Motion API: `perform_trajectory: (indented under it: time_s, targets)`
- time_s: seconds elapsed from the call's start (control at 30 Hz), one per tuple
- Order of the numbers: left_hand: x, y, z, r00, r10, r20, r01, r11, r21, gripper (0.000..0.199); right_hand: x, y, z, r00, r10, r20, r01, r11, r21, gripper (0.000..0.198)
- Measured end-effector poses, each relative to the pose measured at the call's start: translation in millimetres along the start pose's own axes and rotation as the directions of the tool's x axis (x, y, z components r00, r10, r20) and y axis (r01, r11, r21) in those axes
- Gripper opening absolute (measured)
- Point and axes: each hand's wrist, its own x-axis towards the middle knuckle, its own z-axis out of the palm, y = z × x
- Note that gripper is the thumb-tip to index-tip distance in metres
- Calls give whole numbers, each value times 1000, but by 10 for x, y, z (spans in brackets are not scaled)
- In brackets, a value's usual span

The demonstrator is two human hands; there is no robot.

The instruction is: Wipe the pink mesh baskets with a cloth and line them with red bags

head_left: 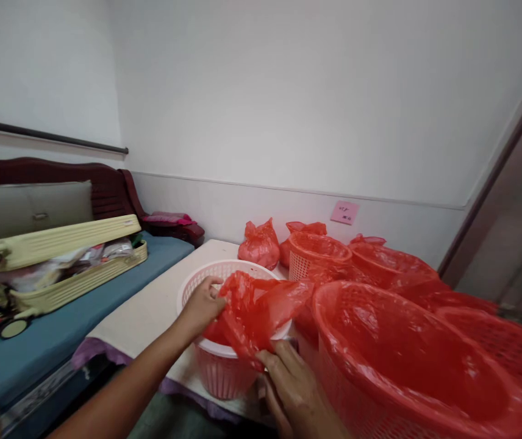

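Observation:
A thin red plastic bag (pixel 261 305) hangs partly inside a white-and-pink slatted basket (pixel 219 369), its upper part bunched up above the rim. My left hand (pixel 203 305) pinches the bag's edge at the basket's left side. Lower down, at the near right rim, my right hand (pixel 288 375) grips another part of the bag's edge between thumb and fingers. The basket's bottom is hidden by the red plastic.
Right of my hands stands a large red basket (pixel 334 366) lined with red plastic. Behind it are a smaller lined basket (pixel 300 265) and a knotted red bag (pixel 260 245). An open cream suitcase (pixel 78 277) lies on the bed (pixel 55 338) at left. A pink note (pixel 344 212) is on the wall.

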Motion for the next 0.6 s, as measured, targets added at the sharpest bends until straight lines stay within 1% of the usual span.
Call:
perform_trajectory:
  time_s: [0.1,0.17,0.27,0.33,0.4,0.47,0.53,0.6]
  targets:
    - [64,55,-161,991,-18,-134,0,992,-130,37,-49,76,-6,992,109,71,-108,994,-7,40]
    - [62,73,-284,981,-15,-194,-23,980,-196,34,-57,115,-11,973,191,131,-195,981,23,32]
    - [-13,44,-448,961,16,-275,-78,973,-217,31,-35,174,-22,950,269,159,-290,949,124,22]
    - [-95,2,-539,957,35,-288,-90,979,-183,29,-3,223,-37,948,295,121,-313,933,180,19]
    - [-187,-45,-619,966,41,-257,-75,989,-125,28,36,273,-68,950,312,29,-311,926,214,17]
    - [-275,-87,-702,980,33,-194,-48,996,-69,30,73,306,-120,950,307,-60,-286,929,236,16]
    - [-342,-118,-798,996,7,-93,-7,1000,6,28,96,303,-182,958,268,-99,-237,939,248,16]
    - [-375,-121,-908,999,-23,35,17,989,145,20,95,263,-235,975,197,-100,-170,957,234,16]
